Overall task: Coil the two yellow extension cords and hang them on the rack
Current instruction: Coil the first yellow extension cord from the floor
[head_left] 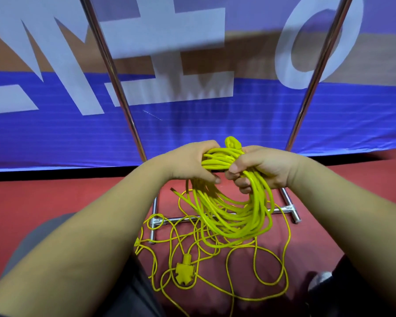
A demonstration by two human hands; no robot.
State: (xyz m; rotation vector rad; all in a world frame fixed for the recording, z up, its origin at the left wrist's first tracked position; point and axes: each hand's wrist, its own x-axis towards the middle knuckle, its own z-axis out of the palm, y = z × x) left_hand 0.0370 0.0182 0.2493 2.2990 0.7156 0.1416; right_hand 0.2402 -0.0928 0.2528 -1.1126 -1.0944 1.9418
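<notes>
Nearest me, the second yellow cord (270, 255) sprawls loose over the red floor (55, 202). Its multi-socket end (185, 272) lies face up among crossing loops. Above that tangle I hold the first cord's coil (233, 220) in both hands. My left hand (190, 162) is curled round the top of the bundle, and my right hand (263, 168) grips the same strands just beside it. The plug (232, 143) pokes up between them.

The coil hangs down close over the loose cord, and I cannot tell whether the two touch. My worry is a hanging loop snagging a floor loop as I lift, dragging the mess along. The turns also look uneven, so a slack grip could let some of them slip out and undo the coil.

Beyond it stands the rack (119, 88), with floor loops draped over its base bar (284, 209). A tug could shift the frame. Behind is a blue banner (215, 124).
</notes>
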